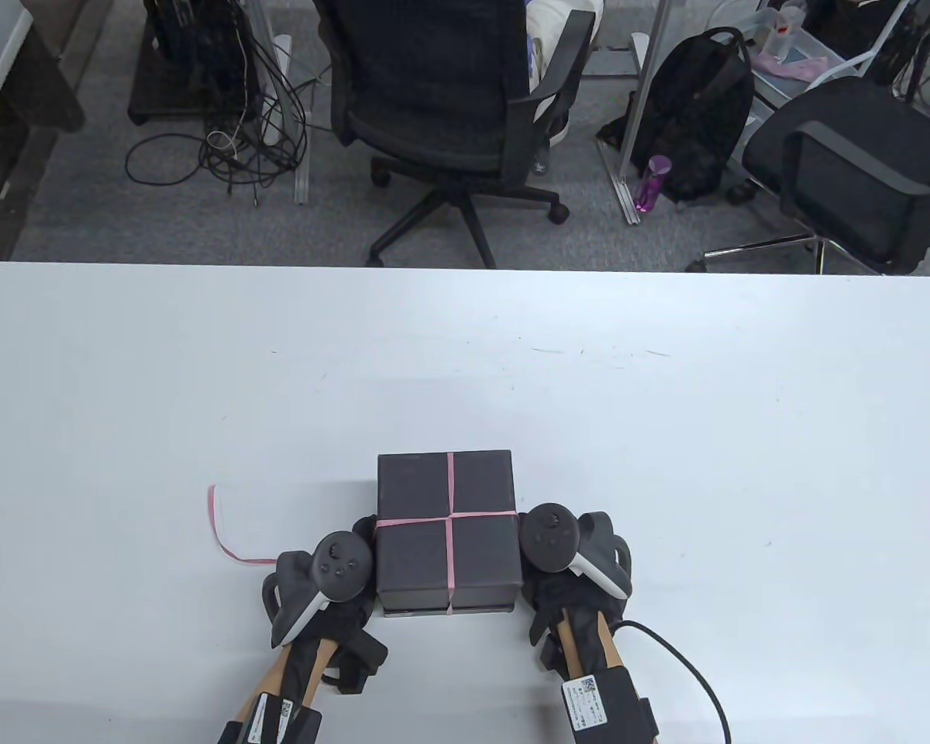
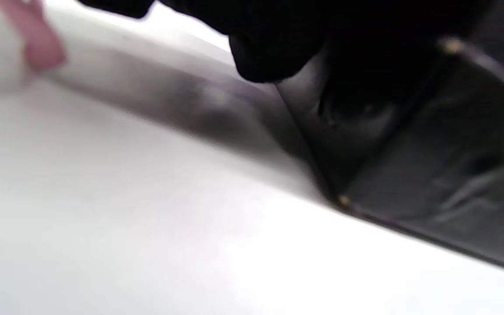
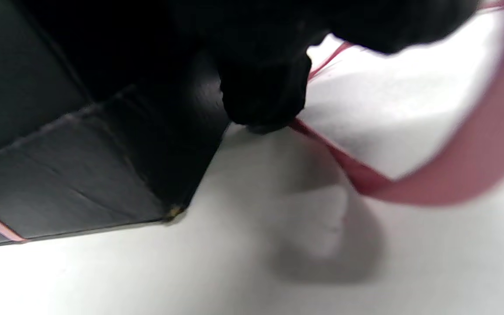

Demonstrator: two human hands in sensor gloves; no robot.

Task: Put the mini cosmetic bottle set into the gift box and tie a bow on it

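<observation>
Box [image 1: 448, 531] btwn hands | L hand [image 1: 333, 573] grip unclear | R hand [image 1: 566, 554] pinches ribbon [image 3: 409, 183]

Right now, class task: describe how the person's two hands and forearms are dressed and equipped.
Both hands wear black gloves. The left hand and right hand each carry a dark round tracker with a white-edged handle. Tan strips run along both forearms to black wristbands with white labels. A black cable trails from the right wrist.
</observation>
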